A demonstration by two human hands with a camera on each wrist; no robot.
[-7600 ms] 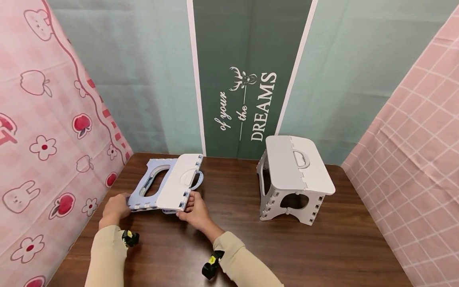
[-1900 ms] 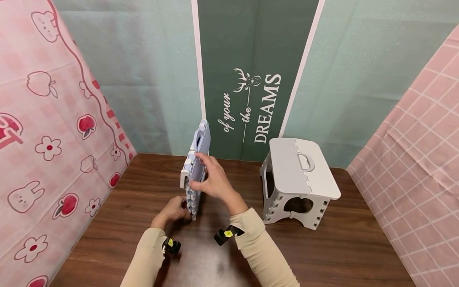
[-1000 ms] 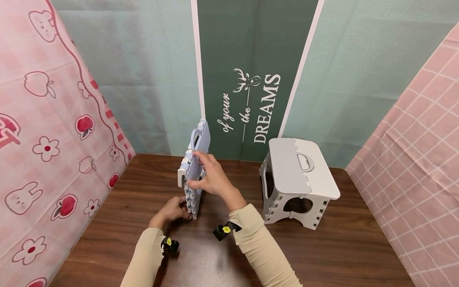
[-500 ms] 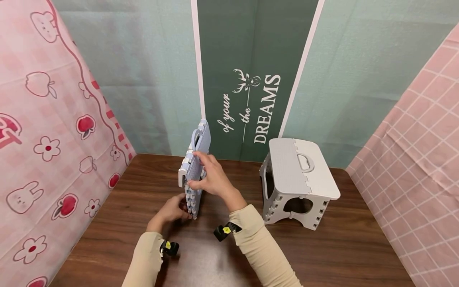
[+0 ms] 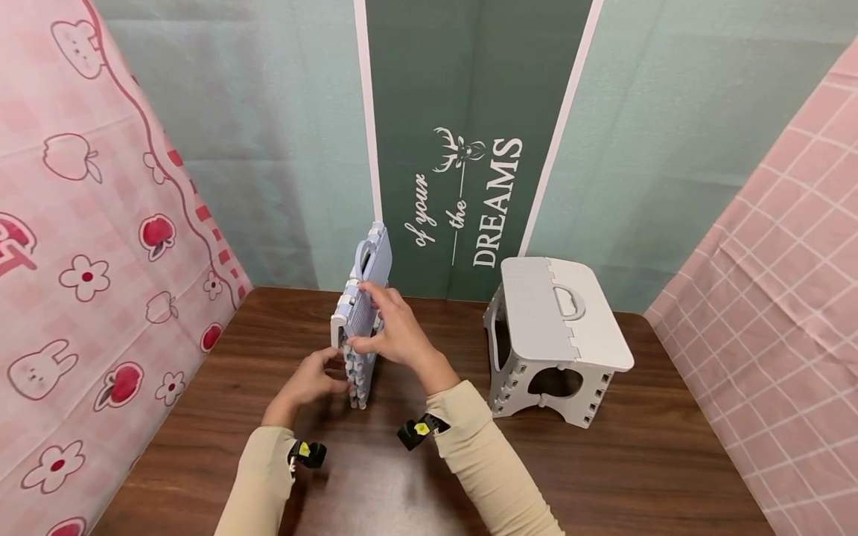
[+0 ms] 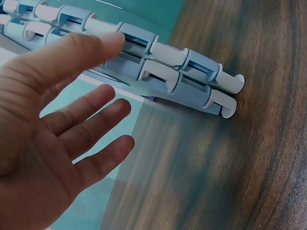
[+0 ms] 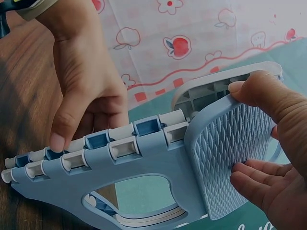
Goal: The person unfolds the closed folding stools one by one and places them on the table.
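A blue and white folding step stool (image 5: pixel 365 320) stands on edge, folded nearly flat, left of the table's middle. My right hand (image 5: pixel 401 331) holds its seat end; in the right wrist view the thumb is on the rim and the fingers lie against the blue textured seat panel (image 7: pixel 225 153). A gap shows between the two seat halves there. My left hand (image 5: pixel 310 383) is beside the lower hinged edge. Its fingers are loosely spread in the left wrist view, with the thumb (image 6: pixel 108 47) right at the hinge knuckles (image 6: pixel 163 52).
A grey and white folding stool (image 5: pixel 559 327) stands unfolded to the right on the brown wooden table (image 5: pixel 429 476). Green cloth (image 5: pixel 302 149) hangs behind the table, and pink patterned cloths hang at the left and right sides.
Several seconds ago the blue stool lay tilted and half unfolded at the left; now it stands folded on edge. Just now my left hand has moved slightly up and away from its bottom corner.
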